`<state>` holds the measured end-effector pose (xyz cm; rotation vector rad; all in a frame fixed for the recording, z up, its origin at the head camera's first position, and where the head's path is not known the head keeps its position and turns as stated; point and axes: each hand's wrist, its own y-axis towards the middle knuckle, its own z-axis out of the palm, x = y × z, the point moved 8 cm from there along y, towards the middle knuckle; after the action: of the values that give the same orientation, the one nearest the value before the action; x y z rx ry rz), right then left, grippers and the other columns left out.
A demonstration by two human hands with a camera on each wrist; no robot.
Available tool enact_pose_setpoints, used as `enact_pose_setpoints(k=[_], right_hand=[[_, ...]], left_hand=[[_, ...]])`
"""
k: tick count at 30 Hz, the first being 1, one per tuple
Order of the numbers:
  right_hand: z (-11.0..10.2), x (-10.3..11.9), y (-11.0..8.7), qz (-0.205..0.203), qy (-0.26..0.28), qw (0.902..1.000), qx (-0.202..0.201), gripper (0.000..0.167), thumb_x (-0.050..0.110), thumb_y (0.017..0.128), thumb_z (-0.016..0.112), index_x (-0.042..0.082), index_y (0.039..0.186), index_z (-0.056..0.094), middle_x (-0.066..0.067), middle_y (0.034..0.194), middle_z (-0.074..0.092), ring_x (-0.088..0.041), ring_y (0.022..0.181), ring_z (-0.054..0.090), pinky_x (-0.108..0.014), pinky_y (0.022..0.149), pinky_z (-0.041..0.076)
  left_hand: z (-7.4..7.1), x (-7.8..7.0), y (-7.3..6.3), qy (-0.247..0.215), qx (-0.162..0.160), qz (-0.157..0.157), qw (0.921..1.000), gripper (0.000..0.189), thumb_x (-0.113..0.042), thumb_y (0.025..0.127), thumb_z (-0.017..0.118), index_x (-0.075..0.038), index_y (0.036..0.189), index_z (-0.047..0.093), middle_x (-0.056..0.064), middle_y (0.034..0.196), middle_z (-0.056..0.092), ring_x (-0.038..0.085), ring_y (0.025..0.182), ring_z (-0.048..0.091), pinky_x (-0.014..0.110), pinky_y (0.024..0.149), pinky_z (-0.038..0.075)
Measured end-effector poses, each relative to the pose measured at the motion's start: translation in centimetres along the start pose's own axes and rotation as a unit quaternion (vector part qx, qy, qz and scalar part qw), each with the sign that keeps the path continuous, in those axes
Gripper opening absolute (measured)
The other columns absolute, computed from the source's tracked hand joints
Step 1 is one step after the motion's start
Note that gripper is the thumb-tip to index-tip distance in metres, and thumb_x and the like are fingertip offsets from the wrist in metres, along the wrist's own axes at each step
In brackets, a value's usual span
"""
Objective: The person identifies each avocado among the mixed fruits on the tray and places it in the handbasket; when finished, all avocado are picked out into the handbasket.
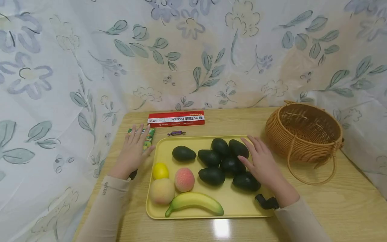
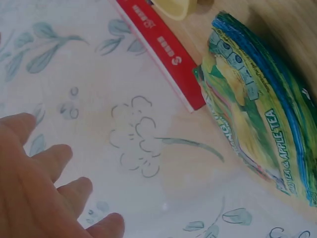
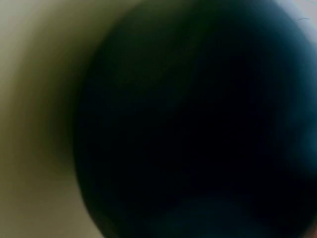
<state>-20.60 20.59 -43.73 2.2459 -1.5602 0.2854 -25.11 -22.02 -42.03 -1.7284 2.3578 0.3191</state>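
My left hand [image 1: 130, 153], fingers spread, is over the left end of the table and overlaps a green packet [image 1: 148, 143]. In the left wrist view that packet [image 2: 247, 104] shows printed fruit and the words "apple tea", apart from the fingers [image 2: 74, 198]. On the right, my right hand [image 1: 261, 161] reaches over the edge of a yellow tray [image 1: 193, 139], its fingers loosely extended beside dark green avocados [image 1: 232, 166]. One dark, blurred avocado [image 3: 188, 124] fills most of the right wrist view. Several avocados are grouped on the tray's right half; another avocado [image 1: 183, 153] lies apart.
On the tray's left are a lemon [image 1: 160, 171], a pink peach [image 1: 184, 179], a paler peach [image 1: 162, 191] and a banana [image 1: 195, 201]. Behind the tray lie a red pasta box [image 1: 176, 119] and a purple wrapped candy [image 1: 176, 133]. A wicker basket [image 1: 302, 148] stands right.
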Motion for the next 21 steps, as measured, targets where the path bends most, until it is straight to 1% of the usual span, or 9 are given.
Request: enact_pose_setpoints(k=[4, 6, 8, 9, 11, 13, 15, 18, 21], right_hand=[[0.4, -0.3, 0.2, 0.002, 0.000, 0.9999, 0.010, 0.072, 0.042, 0.105, 0.063, 0.008, 0.162, 0.035, -0.023, 0.167, 0.024, -0.053, 0.152, 0.017, -0.071, 0.116, 0.017], [0.3, -0.2, 0.1, -0.001, 0.004, 1.0000, 0.004, 0.070, 0.039, 0.104, 0.065, 0.007, 0.160, 0.038, -0.024, 0.165, 0.028, -0.053, 0.150, 0.021, -0.071, 0.115, 0.019], [-0.4, 0.0, -0.3, -0.004, 0.014, 0.9997, -0.021, 0.061, 0.033, 0.102, 0.071, 0.007, 0.153, 0.049, -0.023, 0.155, 0.041, -0.051, 0.142, 0.035, -0.069, 0.111, 0.028], [-0.8, 0.2, -0.5, -0.009, 0.020, 0.9991, -0.036, 0.054, 0.029, 0.100, 0.074, 0.006, 0.146, 0.056, -0.022, 0.147, 0.048, -0.048, 0.135, 0.044, -0.066, 0.107, 0.035], [-1.6, 0.6, -1.4, -0.022, 0.034, 0.9969, -0.067, 0.036, 0.019, 0.096, 0.079, 0.008, 0.128, 0.068, -0.015, 0.128, 0.060, -0.040, 0.118, 0.056, -0.060, 0.096, 0.045], [-2.1, 1.2, -2.4, -0.045, 0.053, 0.9937, -0.088, 0.021, 0.011, 0.090, 0.082, 0.011, 0.110, 0.075, -0.007, 0.112, 0.065, -0.032, 0.104, 0.062, -0.053, 0.086, 0.050], [-2.0, 1.8, -3.4, -0.076, 0.067, 0.9908, -0.090, 0.019, 0.005, 0.086, 0.085, 0.014, 0.101, 0.076, -0.002, 0.106, 0.067, -0.027, 0.099, 0.065, -0.049, 0.081, 0.053], [-1.2, 2.4, -4.7, -0.113, 0.087, 0.9870, -0.074, 0.025, 0.005, 0.082, 0.088, 0.016, 0.101, 0.077, -0.001, 0.110, 0.067, -0.026, 0.102, 0.066, -0.049, 0.084, 0.054], [0.0, 2.6, -5.8, -0.122, 0.106, 0.9858, -0.046, 0.033, 0.008, 0.080, 0.091, 0.019, 0.108, 0.076, -0.002, 0.118, 0.064, -0.027, 0.109, 0.063, -0.049, 0.089, 0.052]], left_hand=[[-0.3, -0.3, -0.1, -0.004, -0.004, 0.002, 1.0000, 0.078, -0.042, 0.111, 0.051, -0.014, 0.170, 0.009, 0.015, 0.174, -0.008, 0.035, 0.156, -0.020, 0.062, 0.121, -0.008], [-0.7, -0.2, -0.2, -0.019, -0.020, -0.004, 0.9996, 0.076, -0.036, 0.110, 0.056, -0.011, 0.169, 0.016, 0.017, 0.174, 0.001, 0.040, 0.158, -0.010, 0.063, 0.122, -0.001], [-1.1, 0.0, -0.6, -0.044, -0.045, -0.022, 0.9978, 0.069, -0.029, 0.109, 0.059, -0.008, 0.166, 0.028, 0.022, 0.168, 0.025, 0.044, 0.154, 0.020, 0.063, 0.120, 0.020], [-1.3, 0.2, -0.8, -0.061, -0.058, -0.035, 0.9959, 0.063, -0.026, 0.108, 0.060, -0.007, 0.163, 0.035, 0.022, 0.158, 0.041, 0.044, 0.144, 0.039, 0.061, 0.114, 0.033], [-1.3, 0.9, -1.5, -0.101, -0.066, -0.069, 0.9903, 0.050, -0.023, 0.108, 0.060, -0.006, 0.154, 0.049, 0.019, 0.126, 0.061, 0.039, 0.108, 0.061, 0.054, 0.090, 0.051], [-1.0, 1.5, -2.2, -0.125, -0.056, -0.100, 0.9856, 0.039, -0.022, 0.109, 0.057, -0.007, 0.144, 0.058, 0.013, 0.095, 0.062, 0.031, 0.075, 0.058, 0.045, 0.066, 0.049], [-0.1, 2.0, -3.0, -0.145, -0.027, -0.122, 0.9815, 0.034, -0.024, 0.110, 0.053, -0.006, 0.138, 0.061, 0.009, 0.081, 0.056, 0.024, 0.061, 0.049, 0.039, 0.056, 0.042], [1.5, 2.7, -4.2, -0.149, 0.013, -0.136, 0.9794, 0.033, -0.022, 0.110, 0.049, -0.006, 0.138, 0.059, 0.006, 0.081, 0.054, 0.019, 0.060, 0.047, 0.035, 0.055, 0.041], [2.9, 3.0, -5.2, -0.143, 0.031, -0.131, 0.9806, 0.036, -0.014, 0.107, 0.049, -0.005, 0.141, 0.055, 0.005, 0.084, 0.054, 0.019, 0.062, 0.049, 0.035, 0.057, 0.042]])
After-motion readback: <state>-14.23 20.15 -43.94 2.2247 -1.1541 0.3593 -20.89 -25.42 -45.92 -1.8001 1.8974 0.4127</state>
